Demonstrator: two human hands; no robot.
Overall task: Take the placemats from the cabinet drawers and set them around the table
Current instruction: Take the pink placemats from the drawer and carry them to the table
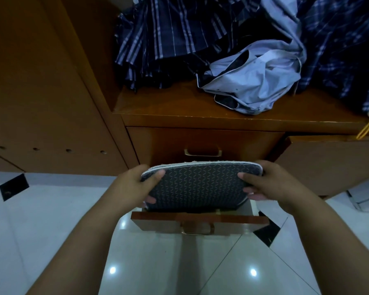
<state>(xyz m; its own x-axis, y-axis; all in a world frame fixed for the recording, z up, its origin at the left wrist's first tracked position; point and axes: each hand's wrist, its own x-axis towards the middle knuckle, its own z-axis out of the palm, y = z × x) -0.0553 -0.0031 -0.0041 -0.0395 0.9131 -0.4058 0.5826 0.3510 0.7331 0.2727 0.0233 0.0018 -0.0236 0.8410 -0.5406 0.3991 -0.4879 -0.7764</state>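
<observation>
Placemats (200, 186) in both hands over the open drawer (200, 219)!
Our left hand (134, 184) and right hand (271, 184) each curl round a short end; the stack looks light, soft and bendy, so we judge holding both ends keeps it from sagging.
</observation>
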